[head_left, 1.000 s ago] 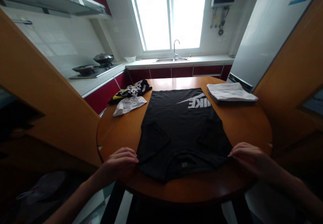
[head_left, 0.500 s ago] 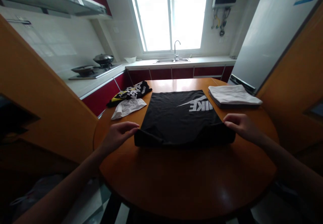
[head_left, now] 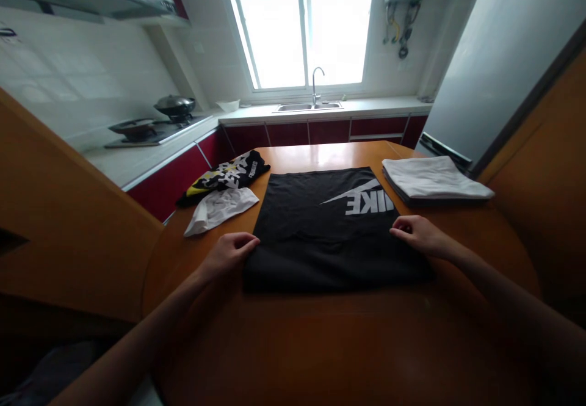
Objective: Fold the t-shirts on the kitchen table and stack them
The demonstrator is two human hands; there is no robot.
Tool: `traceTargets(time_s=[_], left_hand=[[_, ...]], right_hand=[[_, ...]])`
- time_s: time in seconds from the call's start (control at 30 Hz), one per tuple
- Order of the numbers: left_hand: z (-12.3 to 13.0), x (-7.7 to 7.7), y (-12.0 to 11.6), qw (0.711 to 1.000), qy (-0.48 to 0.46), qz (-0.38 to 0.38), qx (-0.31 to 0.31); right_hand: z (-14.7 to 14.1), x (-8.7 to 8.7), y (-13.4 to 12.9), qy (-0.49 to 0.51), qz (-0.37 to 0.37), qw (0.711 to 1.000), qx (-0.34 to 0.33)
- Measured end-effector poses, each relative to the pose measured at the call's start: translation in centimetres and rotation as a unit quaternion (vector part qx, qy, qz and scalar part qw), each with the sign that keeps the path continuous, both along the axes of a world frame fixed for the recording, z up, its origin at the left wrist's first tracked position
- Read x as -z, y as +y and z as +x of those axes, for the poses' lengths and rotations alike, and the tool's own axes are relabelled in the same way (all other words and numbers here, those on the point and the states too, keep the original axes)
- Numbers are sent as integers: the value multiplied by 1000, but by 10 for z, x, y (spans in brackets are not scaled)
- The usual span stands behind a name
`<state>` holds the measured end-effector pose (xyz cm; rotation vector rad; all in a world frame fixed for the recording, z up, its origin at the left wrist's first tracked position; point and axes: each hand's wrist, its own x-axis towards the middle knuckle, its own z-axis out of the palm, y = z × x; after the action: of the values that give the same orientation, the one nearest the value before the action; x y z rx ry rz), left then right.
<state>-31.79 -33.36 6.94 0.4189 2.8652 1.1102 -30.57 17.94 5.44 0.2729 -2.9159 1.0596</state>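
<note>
Backlit by blown-out window [head_left: 339, 27] | glare on far tabletop [head_left: 315, 154] | edges stretched | lower corners dark, perhaps blurred

My bare, slim left hand [head_left: 230, 252] and bare, slim right hand [head_left: 419, 235] ran into narrow wrists [head_left: 200, 276]; my long, rounded, uncovered forearms [head_left: 151, 328] broadened gradually away from them.

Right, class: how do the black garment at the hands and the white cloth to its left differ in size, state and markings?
The black garment is larger than the white cloth. The black garment lies mostly flat, while the white cloth is rumpled. The black garment bears large pale lettering; the white cloth shows none. Both lie on the wooden table.
</note>
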Motion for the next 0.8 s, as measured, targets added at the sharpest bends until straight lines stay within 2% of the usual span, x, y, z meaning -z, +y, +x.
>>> traceTargets(time_s=[0.1, 0.17, 0.3, 0.4, 0.5, 0.6, 0.7, 0.8], left_hand=[[-4, 1, -4, 1000, -27, 6, 6], [-6, -4, -4, 999, -32, 16, 5], [-15, -20, 0, 999, -1, 33, -28], [-30, -27, 3, 997, 25, 43, -53], [-46, -21, 8, 996, 40, 46, -63], [-54, -10, 13, 997, 26, 41, -60], [-54, -3, 15, 998, 17, 30, -55], [-52, -1, 15, 997, 27, 36, -66]], right_hand=[[3, -2, 2, -36, -28, 999, -3], [5, -8, 3, -44, -58, 997, -7], [-1, -26, 4, -5, -86, 996, 14], [-18, -34, 5, 32, -82, 996, 34], [-42, -27, 4, 46, -88, 994, 46], [-61, -10, 1, 19, -98, 994, 35], [-68, 3, 0, -6, -100, 995, 19], [-69, 7, 1, -1, -95, 995, 14]])
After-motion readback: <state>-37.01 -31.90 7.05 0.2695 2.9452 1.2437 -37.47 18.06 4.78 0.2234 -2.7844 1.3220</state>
